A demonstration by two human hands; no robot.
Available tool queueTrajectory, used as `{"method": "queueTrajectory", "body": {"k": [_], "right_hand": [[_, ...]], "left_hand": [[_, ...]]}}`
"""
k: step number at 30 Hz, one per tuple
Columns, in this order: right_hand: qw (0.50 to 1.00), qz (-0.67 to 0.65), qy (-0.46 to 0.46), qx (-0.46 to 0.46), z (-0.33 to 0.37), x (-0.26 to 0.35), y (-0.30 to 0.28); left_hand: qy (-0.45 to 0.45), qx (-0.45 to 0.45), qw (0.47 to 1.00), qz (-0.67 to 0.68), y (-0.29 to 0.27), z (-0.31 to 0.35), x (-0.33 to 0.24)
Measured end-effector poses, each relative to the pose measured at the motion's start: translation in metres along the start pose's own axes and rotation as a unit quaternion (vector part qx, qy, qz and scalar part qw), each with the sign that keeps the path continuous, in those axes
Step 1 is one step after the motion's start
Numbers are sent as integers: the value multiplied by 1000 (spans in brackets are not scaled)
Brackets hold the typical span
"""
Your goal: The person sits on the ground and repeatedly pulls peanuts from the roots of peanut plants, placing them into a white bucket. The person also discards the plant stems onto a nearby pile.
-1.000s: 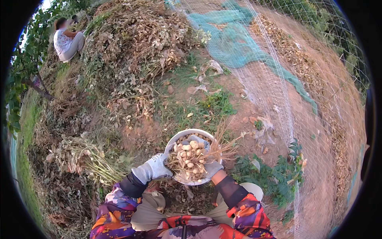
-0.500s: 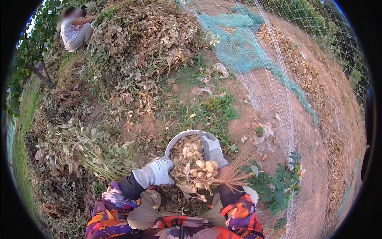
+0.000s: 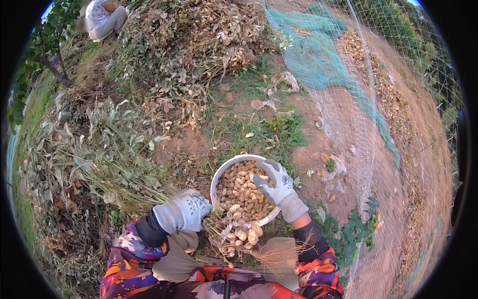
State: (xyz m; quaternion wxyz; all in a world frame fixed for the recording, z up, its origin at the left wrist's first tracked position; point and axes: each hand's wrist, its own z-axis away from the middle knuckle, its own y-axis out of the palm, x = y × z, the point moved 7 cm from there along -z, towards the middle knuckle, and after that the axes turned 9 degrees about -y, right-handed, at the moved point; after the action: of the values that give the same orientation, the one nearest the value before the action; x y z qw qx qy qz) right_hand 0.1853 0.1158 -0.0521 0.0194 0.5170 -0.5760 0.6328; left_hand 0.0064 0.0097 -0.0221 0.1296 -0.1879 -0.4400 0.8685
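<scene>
- While we sit over the white bowl (image 3: 217,175), it rests on bare soil just ahead of our knees, within reach of both arms.
- Our left hand (image 3: 183,211), gloved, is clenched on the stems of a peanut plant (image 3: 240,234), so its pods hang at the bowl's near rim.
- Our right hand (image 3: 277,188) lies released, fingers spread over the peanuts (image 3: 238,192) inside the bowl.
- Left of the bowl lies a heap of pulled plants (image 3: 94,154).

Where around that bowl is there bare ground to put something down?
Bare dirt lies just right of the white bowl, before the netting, and a smaller patch to its upper left. Left is crowded with leafy plants; a peanut bunch fills the near side.
</scene>
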Motion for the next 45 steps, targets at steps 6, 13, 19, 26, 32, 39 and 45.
{"method": "queueTrajectory", "body": {"k": [6,13,19,26,32,39,45], "right_hand": [[763,-583,87,266,12,79,40],[813,-532,138,191,19,66,64],[835,-515,90,172,15,79,51],[964,-247,41,86,14,51,61],[974,-159,162,-27,16,23,44],[936,-166,256,-174,37,-83,9],[847,-389,320,-169,21,-32,-5]], "left_hand": [[14,35,999,20,2,-2,-1],[-11,29,996,86,7,-11,9],[-17,71,994,84,5,-13,2],[-26,58,993,99,16,-19,-2],[-63,53,987,139,18,-29,-1],[-63,55,992,97,18,-22,3],[-53,42,995,71,17,-11,19]]}}
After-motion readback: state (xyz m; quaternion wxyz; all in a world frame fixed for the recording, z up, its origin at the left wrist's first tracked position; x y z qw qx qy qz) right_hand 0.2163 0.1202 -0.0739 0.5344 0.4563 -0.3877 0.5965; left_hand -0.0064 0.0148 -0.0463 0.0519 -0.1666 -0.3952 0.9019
